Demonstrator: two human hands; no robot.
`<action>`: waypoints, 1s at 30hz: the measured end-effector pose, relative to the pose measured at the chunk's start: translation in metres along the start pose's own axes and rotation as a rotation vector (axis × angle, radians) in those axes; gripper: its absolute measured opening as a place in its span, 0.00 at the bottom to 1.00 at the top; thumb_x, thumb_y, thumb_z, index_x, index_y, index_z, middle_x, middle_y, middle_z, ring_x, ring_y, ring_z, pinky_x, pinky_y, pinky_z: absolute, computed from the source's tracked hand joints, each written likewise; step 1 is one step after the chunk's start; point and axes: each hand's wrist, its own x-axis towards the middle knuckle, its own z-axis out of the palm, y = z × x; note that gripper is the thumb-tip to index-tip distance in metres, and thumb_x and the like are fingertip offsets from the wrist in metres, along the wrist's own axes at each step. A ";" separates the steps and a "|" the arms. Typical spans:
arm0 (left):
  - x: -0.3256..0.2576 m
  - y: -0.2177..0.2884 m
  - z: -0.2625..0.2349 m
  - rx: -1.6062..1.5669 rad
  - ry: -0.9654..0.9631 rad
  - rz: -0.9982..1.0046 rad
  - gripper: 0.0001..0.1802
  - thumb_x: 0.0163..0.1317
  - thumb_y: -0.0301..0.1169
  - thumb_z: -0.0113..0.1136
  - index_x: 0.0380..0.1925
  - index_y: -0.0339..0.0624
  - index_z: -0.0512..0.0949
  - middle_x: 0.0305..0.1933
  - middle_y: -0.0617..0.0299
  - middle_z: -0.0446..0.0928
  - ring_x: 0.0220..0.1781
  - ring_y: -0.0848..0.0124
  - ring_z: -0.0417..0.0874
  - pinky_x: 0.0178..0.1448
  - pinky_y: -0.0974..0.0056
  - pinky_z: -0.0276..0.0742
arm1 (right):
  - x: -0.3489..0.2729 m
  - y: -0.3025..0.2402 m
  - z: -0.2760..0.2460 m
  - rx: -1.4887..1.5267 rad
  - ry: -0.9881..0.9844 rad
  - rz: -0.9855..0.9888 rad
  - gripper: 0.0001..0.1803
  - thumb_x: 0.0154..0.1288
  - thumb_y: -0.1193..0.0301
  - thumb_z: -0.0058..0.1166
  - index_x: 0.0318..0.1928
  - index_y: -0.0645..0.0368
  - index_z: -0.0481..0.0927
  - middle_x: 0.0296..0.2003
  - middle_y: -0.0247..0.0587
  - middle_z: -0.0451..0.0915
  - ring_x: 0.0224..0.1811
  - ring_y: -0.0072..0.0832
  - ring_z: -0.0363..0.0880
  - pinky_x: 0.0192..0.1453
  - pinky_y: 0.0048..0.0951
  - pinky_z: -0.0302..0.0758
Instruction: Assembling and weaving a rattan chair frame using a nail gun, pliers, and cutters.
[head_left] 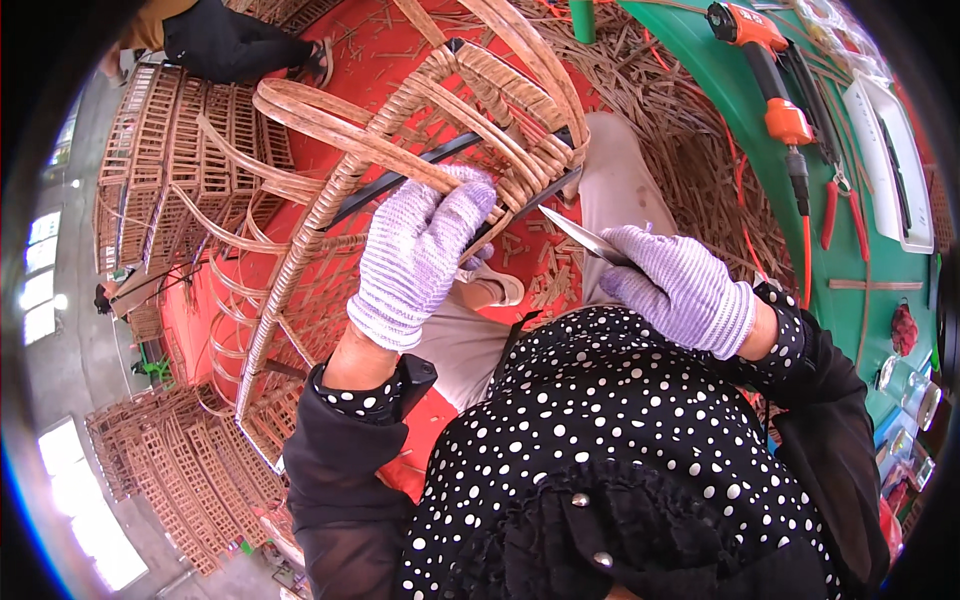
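Observation:
My left hand [420,255], in a pale purple knit glove, grips a dark metal bar of a rattan chair frame [400,150] where woven cane strips wrap it. The frame rests tilted across my lap. My right hand [675,285], gloved the same, holds a slim metal blade [580,235] whose tip points up-left toward the wrapped corner of the frame [545,160]. The blade tip stops just short of the cane wrapping.
Cane offcuts litter the red floor [560,270] and pile up at the right [690,130]. A green table [850,290] holds an orange power tool [765,60], red-handled pliers [835,205] and a white tray [890,150]. Stacks of rattan frames [170,150] stand left. Another person [230,40] sits at the top left.

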 end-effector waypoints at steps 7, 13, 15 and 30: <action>0.012 0.002 -0.002 -0.020 -0.058 -0.154 0.11 0.55 0.35 0.56 0.33 0.38 0.73 0.26 0.60 0.74 0.20 0.74 0.76 0.22 0.73 0.73 | 0.004 0.001 0.003 -0.011 -0.011 -0.008 0.15 0.62 0.67 0.48 0.44 0.65 0.71 0.25 0.52 0.76 0.27 0.46 0.77 0.31 0.37 0.73; 0.010 0.008 0.000 0.165 -0.109 -0.127 0.13 0.54 0.29 0.57 0.37 0.32 0.72 0.26 0.59 0.74 0.21 0.75 0.76 0.24 0.73 0.71 | 0.010 0.003 0.010 0.174 -0.035 -0.001 0.15 0.63 0.68 0.47 0.44 0.67 0.71 0.25 0.53 0.76 0.27 0.44 0.77 0.32 0.35 0.72; 0.008 0.000 -0.013 0.190 -0.143 -0.010 0.15 0.54 0.28 0.57 0.40 0.31 0.71 0.27 0.59 0.75 0.23 0.75 0.76 0.26 0.73 0.72 | 0.010 0.003 0.010 0.214 -0.029 -0.003 0.15 0.63 0.68 0.47 0.44 0.68 0.71 0.25 0.53 0.76 0.27 0.44 0.77 0.32 0.34 0.72; 0.013 -0.008 -0.013 0.338 0.008 0.245 0.12 0.53 0.25 0.60 0.38 0.32 0.76 0.29 0.57 0.79 0.31 0.76 0.80 0.36 0.72 0.75 | 0.012 0.003 0.008 0.210 -0.058 0.084 0.15 0.64 0.67 0.46 0.45 0.66 0.72 0.26 0.53 0.75 0.29 0.44 0.77 0.34 0.34 0.71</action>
